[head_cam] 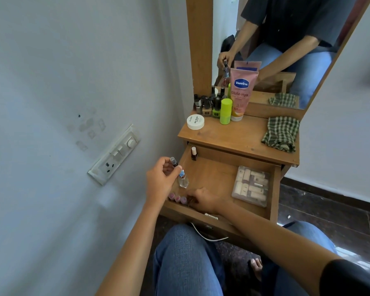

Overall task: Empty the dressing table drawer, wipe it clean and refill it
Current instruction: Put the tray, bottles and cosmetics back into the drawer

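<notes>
Grip: my left hand (161,180) pinches a small glass bottle (183,182) between thumb and curled fingers, holding it just above the left edge of the drawer (273,189). The bottle's long axis is tilted. Its dark cap end points up and toward the wall, and its clear base points down toward the drawer floor. I cannot tell whether the dark cap belongs to this bottle or to a 2nd one in the same grip.

My right hand (203,200) reaches into the near-left corner of the drawer, fingers curled down beside 3 pink-capped bottles (177,198). I cannot tell whether it grips one.

Still in the drawer: 1 nail polish bottle (193,153) upright in the far-left corner, and a clear box (251,185) of tubes lying flat against the right wall.

On the tabletop (233,135): a cluster of standing bottles (207,103) at the far-left corner and a checked cloth (281,133) at the right edge.

Step, as I judge it: emptying, partly done. The next move calls for lifting the held bottle up to the cluster and setting it base-down. The wipe waits until the corner bottles and the box are out.
</notes>
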`<state>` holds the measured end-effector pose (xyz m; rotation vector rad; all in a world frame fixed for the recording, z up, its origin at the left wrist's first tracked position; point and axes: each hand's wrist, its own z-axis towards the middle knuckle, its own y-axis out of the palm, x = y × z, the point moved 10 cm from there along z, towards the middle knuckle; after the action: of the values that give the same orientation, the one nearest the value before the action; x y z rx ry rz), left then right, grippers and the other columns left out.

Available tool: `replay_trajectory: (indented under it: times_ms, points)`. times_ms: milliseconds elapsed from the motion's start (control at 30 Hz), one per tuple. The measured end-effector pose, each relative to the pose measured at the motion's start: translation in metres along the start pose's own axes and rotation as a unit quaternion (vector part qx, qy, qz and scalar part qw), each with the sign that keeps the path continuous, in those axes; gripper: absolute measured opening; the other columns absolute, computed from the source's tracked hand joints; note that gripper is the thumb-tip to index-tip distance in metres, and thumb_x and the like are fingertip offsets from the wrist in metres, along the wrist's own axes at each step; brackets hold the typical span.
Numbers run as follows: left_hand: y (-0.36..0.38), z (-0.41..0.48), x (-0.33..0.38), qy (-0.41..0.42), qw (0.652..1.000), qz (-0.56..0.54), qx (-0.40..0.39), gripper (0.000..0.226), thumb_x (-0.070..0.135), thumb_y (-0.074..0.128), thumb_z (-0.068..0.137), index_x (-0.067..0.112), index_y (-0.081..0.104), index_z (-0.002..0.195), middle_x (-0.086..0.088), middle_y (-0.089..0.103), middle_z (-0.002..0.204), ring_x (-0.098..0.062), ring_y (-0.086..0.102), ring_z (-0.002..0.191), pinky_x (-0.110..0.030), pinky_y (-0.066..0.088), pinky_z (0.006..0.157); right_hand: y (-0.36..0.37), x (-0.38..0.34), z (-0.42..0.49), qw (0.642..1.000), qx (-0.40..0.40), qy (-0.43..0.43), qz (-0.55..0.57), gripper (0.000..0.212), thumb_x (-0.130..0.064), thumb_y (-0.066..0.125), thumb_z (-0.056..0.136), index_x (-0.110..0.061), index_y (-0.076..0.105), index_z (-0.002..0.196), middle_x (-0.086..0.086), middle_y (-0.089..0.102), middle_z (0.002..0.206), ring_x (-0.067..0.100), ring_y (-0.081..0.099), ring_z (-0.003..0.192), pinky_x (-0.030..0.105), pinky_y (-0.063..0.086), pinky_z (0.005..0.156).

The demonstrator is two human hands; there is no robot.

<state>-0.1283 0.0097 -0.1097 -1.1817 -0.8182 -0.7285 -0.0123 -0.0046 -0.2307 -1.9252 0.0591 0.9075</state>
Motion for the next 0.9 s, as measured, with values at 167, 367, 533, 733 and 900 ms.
replay_trajectory:
  times_ms: [167,367,533,733,900]
  points:
    - [-0.002,-0.005,0.000,0.001,1.000,-0.007,-0.014,0.022,0.025,0.077,0.077,0.019,0.063,0.092,0.008,0.067,0.079,0.002,0.063,0.075,-0.012,0.051,0.065,-0.019,0.010,-0.007,0.993,0.058,0.029,0.103,0.029,-0.006,0.060,0.086,-0.007,0.062,0.115,0.008,0.068,0.106,0.017,0.064,0.097,0.008,0.042,0.072]
    - [0.010,-0.014,-0.009,-0.019,0.997,0.014,-0.070,0.017,0.019,0.078,0.076,0.018,0.064,0.087,0.005,0.068,0.076,-0.002,0.064,0.068,-0.010,0.048,0.052,-0.041,0.024,-0.013,0.956,0.154,0.065,0.240,0.024,-0.005,0.069,0.082,-0.011,0.063,0.105,0.001,0.065,0.092,0.011,0.063,0.085,0.023,0.055,0.080]
    - [0.024,-0.014,-0.020,0.007,0.986,0.141,-0.088,0.019,0.025,0.079,0.073,0.024,0.066,0.086,0.010,0.067,0.083,-0.003,0.063,0.077,-0.024,0.052,0.066,-0.035,0.027,-0.006,0.948,0.160,0.103,0.256,0.020,-0.005,0.067,0.082,-0.006,0.066,0.102,0.004,0.066,0.088,0.012,0.062,0.081,0.026,0.053,0.078]
    - [0.026,-0.010,-0.021,0.018,0.939,0.338,-0.063,0.031,0.038,0.078,0.072,0.023,0.069,0.098,0.002,0.052,0.106,-0.017,0.047,0.104,-0.029,0.036,0.086,0.000,0.041,0.007,0.884,0.086,0.226,0.400,0.008,-0.003,0.063,0.086,-0.011,0.063,0.083,0.008,0.066,0.086,0.020,0.064,0.079,0.039,0.055,0.088]
    - [0.029,-0.005,-0.017,0.029,0.925,0.373,-0.059,0.032,0.043,0.076,0.071,0.025,0.069,0.097,0.003,0.050,0.107,-0.017,0.046,0.105,-0.031,0.036,0.088,0.009,0.038,0.008,0.829,0.069,0.279,0.480,0.017,-0.001,0.057,0.089,-0.011,0.058,0.075,0.009,0.063,0.083,0.013,0.058,0.066,0.020,0.050,0.062]
